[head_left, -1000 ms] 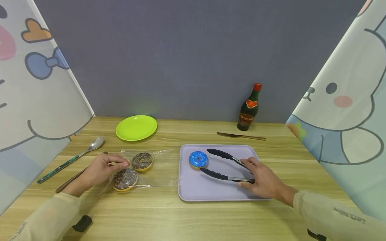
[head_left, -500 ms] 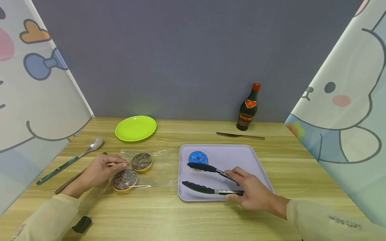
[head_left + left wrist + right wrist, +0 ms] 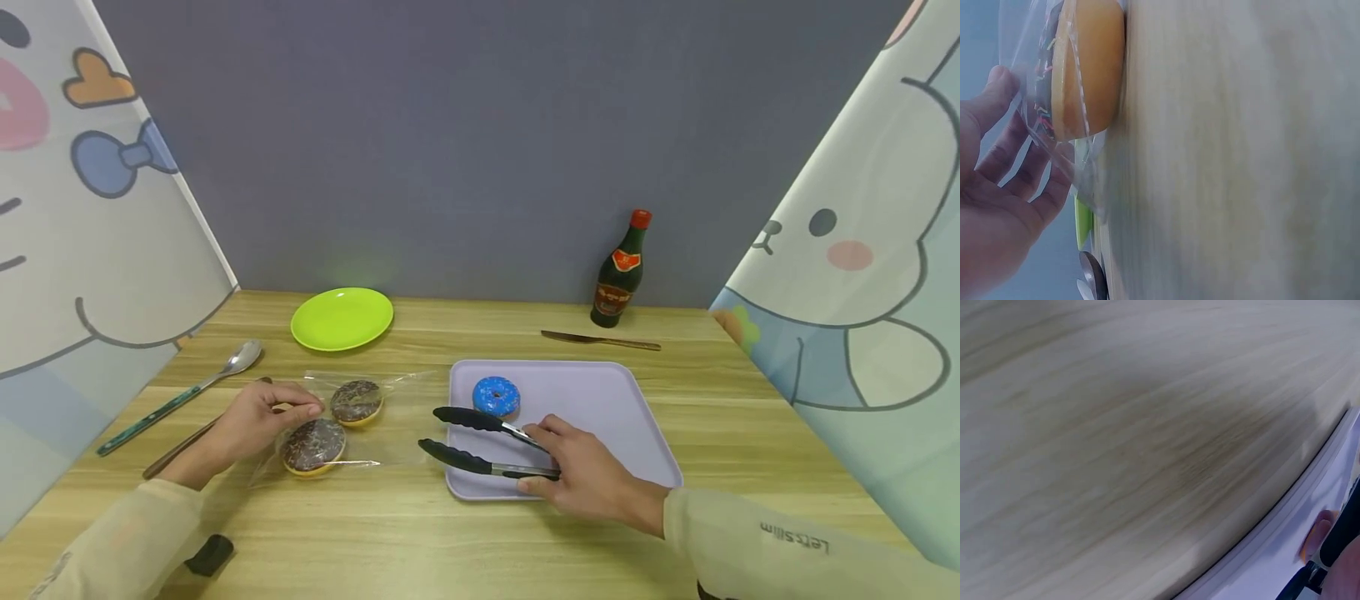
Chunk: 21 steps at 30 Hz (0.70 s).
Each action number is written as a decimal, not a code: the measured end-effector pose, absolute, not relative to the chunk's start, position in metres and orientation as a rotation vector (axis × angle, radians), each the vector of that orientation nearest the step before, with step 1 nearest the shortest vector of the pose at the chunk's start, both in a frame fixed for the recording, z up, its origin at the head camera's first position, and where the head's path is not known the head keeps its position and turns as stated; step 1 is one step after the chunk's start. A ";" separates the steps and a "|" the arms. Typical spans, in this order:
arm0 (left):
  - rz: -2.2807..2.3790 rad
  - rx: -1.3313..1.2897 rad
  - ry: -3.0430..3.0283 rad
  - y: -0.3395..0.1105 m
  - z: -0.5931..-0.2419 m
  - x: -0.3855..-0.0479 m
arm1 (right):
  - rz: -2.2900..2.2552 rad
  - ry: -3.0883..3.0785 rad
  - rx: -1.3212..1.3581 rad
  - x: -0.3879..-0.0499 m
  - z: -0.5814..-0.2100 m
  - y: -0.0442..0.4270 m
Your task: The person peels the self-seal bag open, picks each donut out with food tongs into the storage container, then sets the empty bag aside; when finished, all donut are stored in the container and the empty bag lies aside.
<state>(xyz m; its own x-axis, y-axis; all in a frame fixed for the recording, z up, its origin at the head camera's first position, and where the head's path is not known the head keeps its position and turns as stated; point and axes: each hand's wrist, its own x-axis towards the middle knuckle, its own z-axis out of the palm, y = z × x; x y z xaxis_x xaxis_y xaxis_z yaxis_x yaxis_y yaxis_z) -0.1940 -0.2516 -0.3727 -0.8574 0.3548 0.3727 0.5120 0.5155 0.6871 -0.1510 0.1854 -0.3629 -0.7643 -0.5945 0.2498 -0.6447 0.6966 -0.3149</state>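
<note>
My left hand point(image 3: 258, 423) pinches the near-left edge of a clear plastic bag point(image 3: 408, 417). Inside the bag lie two chocolate doughnuts with sprinkles, a nearer doughnut point(image 3: 313, 446) and a farther doughnut point(image 3: 357, 402). In the left wrist view, the bag's film point(image 3: 1029, 100) runs between thumb and fingers, beside a doughnut point(image 3: 1091, 69). My right hand point(image 3: 581, 471) grips black-tipped tongs point(image 3: 480, 442) by the arms, their jaws spread with nothing between them. The tips reach past the left rim of the lilac tray point(image 3: 600, 408), by the bag's right end. A blue doughnut point(image 3: 496, 396) sits on the tray.
Behind the bag is a green plate point(image 3: 342, 320). A spoon point(image 3: 183, 400) and another brown-handled utensil point(image 3: 176, 450) lie at the left. A knife point(image 3: 600, 340) and a dark bottle point(image 3: 621, 271) are at the back right, near the grey partition point(image 3: 450, 150).
My right hand has moved left and toward me with the tongs, from around the blue doughnut to beyond the tray's left rim. The blue doughnut stays on the tray. My left hand keeps its place.
</note>
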 end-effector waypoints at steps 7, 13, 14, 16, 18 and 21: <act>-1.254 -0.742 -2.575 -0.250 -0.372 -0.195 | 0.524 -2.799 0.996 -0.156 -0.360 0.163; -1.237 -0.728 -2.584 -0.250 -0.373 -0.194 | 0.455 -2.812 0.988 -0.164 -0.355 0.144; -1.235 -0.726 -2.585 -0.250 -0.373 -0.194 | 0.447 -2.824 0.986 -0.165 -0.355 0.140; -1.241 -0.724 -2.585 -0.250 -0.372 -0.194 | 0.434 -2.848 0.982 -0.167 -0.355 0.134; -1.252 -0.728 -2.584 -0.250 -0.372 -0.193 | 0.424 -2.868 0.984 -0.169 -0.355 0.129; -1.264 -0.735 -2.586 -0.250 -0.372 -0.193 | 0.414 -2.890 0.986 -0.171 -0.356 0.121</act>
<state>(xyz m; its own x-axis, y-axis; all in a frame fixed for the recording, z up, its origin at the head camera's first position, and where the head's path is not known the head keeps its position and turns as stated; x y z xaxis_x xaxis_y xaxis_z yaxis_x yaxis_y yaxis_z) -0.1929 -0.2495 -0.3715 -0.8640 0.3549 0.3571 0.4999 0.5193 0.6931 -0.1712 0.1215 -0.3560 -0.7937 -0.5913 0.1425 -0.6075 0.7595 -0.2324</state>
